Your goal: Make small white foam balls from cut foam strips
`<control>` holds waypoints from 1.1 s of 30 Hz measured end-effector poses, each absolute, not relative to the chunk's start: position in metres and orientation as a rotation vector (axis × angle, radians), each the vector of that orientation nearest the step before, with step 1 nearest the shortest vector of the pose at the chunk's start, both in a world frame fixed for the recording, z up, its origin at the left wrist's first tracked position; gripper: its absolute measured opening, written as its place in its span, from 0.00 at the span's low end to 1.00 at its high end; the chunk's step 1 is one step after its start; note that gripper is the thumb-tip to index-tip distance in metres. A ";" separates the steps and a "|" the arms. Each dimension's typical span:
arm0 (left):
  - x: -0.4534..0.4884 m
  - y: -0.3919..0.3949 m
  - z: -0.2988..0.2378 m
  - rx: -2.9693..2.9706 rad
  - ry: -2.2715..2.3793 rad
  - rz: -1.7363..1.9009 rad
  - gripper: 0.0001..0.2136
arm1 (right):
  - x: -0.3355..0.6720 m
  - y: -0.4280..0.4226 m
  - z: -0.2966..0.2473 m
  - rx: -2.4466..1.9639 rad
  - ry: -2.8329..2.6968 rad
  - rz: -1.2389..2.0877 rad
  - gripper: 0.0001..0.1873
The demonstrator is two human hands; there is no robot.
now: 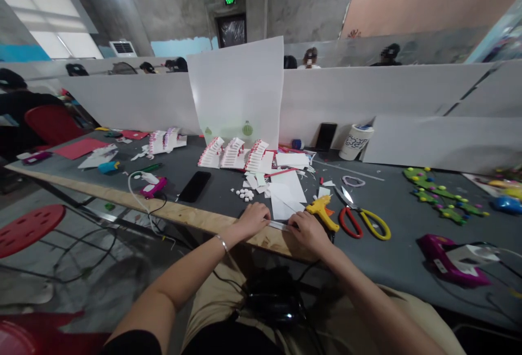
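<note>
One white strip (pixel 278 225) lies along the near edge of the table (pixel 224 200), its two ends gripped in the curled fingers of the left hand (pixel 253 219) and right hand (pixel 309 231). Beyond it is one pile of white balls (pixel 246 195), too small to count. One yellow glue gun (pixel 322 211) and one pair of scissors (pixel 362 216) lie rightward; one black phone (pixel 195 186) leftward. Farther back, three ridged white pieces (pixel 234 154) sit before one upright panel (pixel 238 88).

Craft workshop, long worktable (pixel 393 194), glue gun (pixel 321 211), scissors (pixel 359 210)
</note>
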State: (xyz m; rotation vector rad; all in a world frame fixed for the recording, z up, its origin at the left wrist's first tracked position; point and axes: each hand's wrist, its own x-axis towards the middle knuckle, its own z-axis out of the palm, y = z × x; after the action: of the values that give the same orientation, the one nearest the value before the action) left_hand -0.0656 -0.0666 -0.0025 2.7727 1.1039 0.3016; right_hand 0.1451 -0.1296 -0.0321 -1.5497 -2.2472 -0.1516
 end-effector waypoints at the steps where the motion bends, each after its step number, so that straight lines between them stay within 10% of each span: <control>1: -0.066 -0.067 -0.003 2.784 1.096 0.308 0.04 | 0.145 -0.129 -0.032 -1.543 -2.252 -0.155 0.06; 33: -0.107 -0.072 -0.032 2.698 0.960 0.591 0.06 | 0.163 -0.137 -0.034 -1.439 -2.323 -0.018 0.06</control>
State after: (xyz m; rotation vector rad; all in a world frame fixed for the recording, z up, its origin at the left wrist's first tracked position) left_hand -0.1074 -0.0722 -0.0318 2.6985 0.9604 0.5909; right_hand 0.1631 -0.1373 -0.0342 -1.4386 -2.3230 -0.0179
